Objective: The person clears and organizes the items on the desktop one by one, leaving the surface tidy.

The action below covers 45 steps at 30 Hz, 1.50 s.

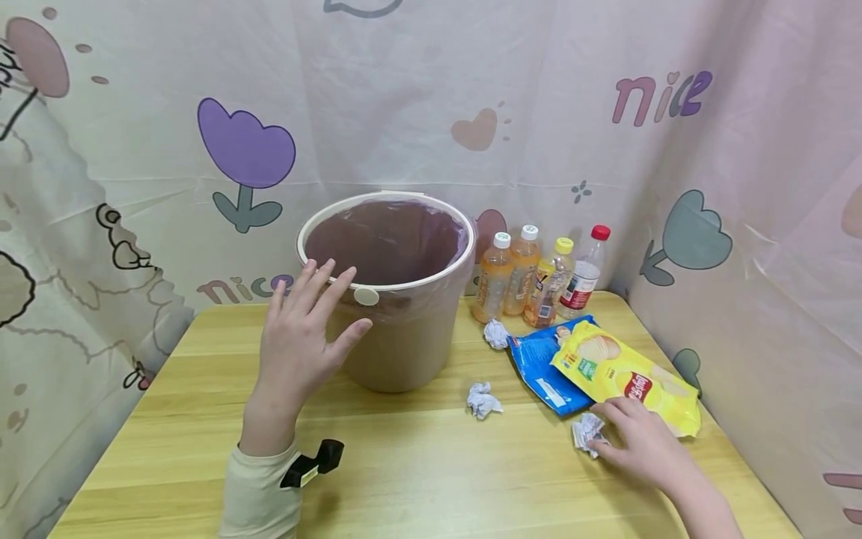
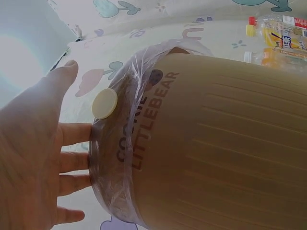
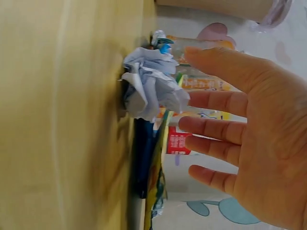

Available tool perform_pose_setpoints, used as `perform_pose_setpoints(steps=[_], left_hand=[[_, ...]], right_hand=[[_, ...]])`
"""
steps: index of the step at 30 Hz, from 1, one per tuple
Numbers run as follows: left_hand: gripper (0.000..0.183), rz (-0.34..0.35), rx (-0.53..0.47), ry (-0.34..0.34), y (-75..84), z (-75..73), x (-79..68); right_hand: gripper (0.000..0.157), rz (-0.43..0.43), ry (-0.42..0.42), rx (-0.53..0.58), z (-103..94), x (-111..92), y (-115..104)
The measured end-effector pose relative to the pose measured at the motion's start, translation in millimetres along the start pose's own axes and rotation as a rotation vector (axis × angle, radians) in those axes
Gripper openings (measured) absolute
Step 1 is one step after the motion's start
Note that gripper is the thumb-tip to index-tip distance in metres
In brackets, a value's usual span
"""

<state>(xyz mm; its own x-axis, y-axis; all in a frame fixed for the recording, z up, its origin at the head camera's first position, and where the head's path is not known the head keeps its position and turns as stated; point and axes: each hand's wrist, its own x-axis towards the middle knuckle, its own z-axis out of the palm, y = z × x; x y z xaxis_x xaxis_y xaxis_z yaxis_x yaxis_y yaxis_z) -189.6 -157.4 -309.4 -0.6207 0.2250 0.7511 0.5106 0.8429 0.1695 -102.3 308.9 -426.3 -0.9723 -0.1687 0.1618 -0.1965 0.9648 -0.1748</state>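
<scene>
My left hand (image 1: 299,344) is at the near left rim of a brown trash can (image 1: 404,337), fingers spread and extended; in the left wrist view its fingertips reach the plastic bag (image 2: 129,191) folded over the rim. Low over the table on the right, my right hand (image 1: 643,442) has its fingers and thumb apart around a crumpled paper ball (image 1: 589,434). In the right wrist view that paper ball (image 3: 153,86) sits on the table in front of the fingers, which are not curled round it.
Two more paper balls, one in mid-table (image 1: 483,400) and one farther back (image 1: 496,334), lie right of the can. A blue snack bag (image 1: 548,367) lies partly under a yellow chip bag (image 1: 626,367). Several plastic bottles (image 1: 494,281) stand behind. A printed curtain (image 1: 404,90) hangs around the table.
</scene>
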Motion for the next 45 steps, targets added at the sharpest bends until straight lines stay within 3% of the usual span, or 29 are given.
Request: perform_pose_setpoints(steps=[11,27,45], left_hand=[[0.076,0.005,0.008,-0.009,-0.2,-0.6,0.2],[0.077,0.007,0.012,-0.008,1.1,-0.9,0.4],[0.077,0.004,0.017,-0.009,1.5,-1.2,-0.4]], right_hand=[[0.062,0.025,-0.124,-0.011,7.6,-1,-1],[0.067,0.012,-0.191,-0.010,14.0,4,-1],[0.049,0.014,-0.192,-0.005,14.9,6,-8]])
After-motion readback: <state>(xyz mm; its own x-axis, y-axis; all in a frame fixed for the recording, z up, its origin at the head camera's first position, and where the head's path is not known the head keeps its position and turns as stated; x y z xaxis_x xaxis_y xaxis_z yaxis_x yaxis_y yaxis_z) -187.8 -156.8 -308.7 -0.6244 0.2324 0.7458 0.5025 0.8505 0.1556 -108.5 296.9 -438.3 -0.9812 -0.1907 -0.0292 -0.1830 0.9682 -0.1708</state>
